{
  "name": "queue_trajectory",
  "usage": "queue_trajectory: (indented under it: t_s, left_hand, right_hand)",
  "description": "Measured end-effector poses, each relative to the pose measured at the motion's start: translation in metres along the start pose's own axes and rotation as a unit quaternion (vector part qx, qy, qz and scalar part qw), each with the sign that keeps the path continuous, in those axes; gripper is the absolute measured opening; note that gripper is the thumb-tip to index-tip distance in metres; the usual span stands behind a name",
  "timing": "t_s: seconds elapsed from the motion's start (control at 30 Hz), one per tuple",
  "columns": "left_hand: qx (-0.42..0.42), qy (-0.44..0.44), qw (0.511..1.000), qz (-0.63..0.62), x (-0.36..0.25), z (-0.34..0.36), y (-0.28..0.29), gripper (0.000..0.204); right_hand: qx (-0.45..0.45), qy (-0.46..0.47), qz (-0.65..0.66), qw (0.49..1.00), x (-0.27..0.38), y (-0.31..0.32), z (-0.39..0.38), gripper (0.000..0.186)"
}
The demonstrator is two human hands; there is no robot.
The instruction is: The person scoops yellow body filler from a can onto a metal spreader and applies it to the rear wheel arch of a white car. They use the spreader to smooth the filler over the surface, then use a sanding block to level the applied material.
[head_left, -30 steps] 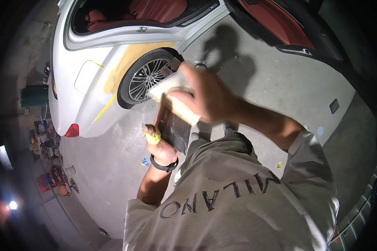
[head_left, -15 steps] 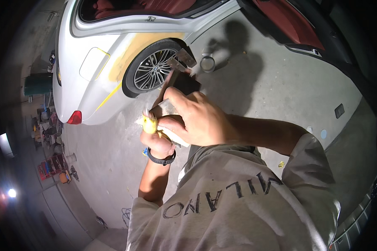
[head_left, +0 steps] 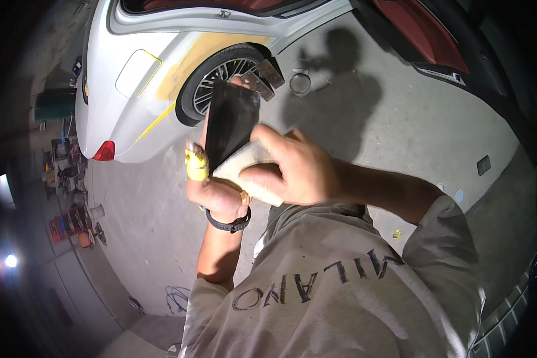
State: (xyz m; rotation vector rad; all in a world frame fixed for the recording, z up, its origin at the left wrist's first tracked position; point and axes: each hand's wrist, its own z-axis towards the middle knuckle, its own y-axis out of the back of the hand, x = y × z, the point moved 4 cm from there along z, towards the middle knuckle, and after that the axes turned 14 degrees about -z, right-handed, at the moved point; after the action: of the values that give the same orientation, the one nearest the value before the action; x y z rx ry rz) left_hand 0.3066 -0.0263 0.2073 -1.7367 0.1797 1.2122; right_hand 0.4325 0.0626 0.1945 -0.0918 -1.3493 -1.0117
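Observation:
My left hand (head_left: pixel 218 200), its thumb covered in yellow material, grips a long dark board (head_left: pixel 232 116) upright in front of the wheel. Small dark metal plates (head_left: pixel 271 73) stick out beside its upper end, near those fingertips; whether that hand holds them too I cannot tell. My right hand (head_left: pixel 304 170) is closed on a wide, pale, flat spreader (head_left: pixel 235 170), thumb across its face, its edge against the lower part of the board. A black band circles my left wrist.
A white car (head_left: pixel 122 119) with a beige patch (head_left: pixel 178 65) around its rear wheel (head_left: pixel 197 92) and an open door (head_left: pixel 423 36) fills the upper view. A round container (head_left: pixel 299 85) sits on the concrete floor (head_left: pixel 423 131). Tools and red boxes (head_left: pixel 71 224) line the left wall; cables (head_left: pixel 178 298) lie lower left.
My left hand has moved up and left, showing more of the board's dark face. The spreader in my right hand has shifted down from the board's upper part to its lower end.

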Motion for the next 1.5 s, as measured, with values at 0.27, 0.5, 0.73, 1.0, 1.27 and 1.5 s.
queue_trajectory:
  t_s: [0.27, 0.5, 0.73, 1.0, 1.27, 1.5]
  left_hand:
    - [-0.063, -0.009, 0.988, -0.139, -0.001, -0.005, 0.011, 0.037]
    - [-0.11, -0.064, 0.984, -0.122, -0.007, -0.013, 0.014, 0.036]
    - [-0.153, -0.043, 0.984, -0.081, -0.005, -0.014, 0.019, 0.046]
    - [0.104, 0.073, 0.976, 0.178, -0.031, -0.009, 0.028, 0.079]
    - [0.118, 0.119, 0.97, 0.175, -0.046, -0.017, 0.048, 0.078]
    - [0.206, 0.168, 0.926, 0.266, -0.045, -0.019, 0.054, 0.076]
  right_hand:
    - [-0.085, 0.089, 0.025, 0.992, -0.011, -0.022, -0.027, 0.04]
    - [-0.076, 0.047, 0.072, 0.993, -0.011, -0.004, -0.017, 0.036]
    - [-0.036, 0.066, 0.014, 0.997, -0.004, -0.032, -0.046, 0.041]
    - [-0.084, 0.189, -0.195, 0.959, -0.035, 0.099, 0.009, 0.043]
    - [0.145, 0.214, -0.338, 0.905, -0.017, 0.093, -0.001, 0.043]
    - [0.066, 0.214, -0.255, 0.941, -0.022, 0.109, -0.001, 0.042]
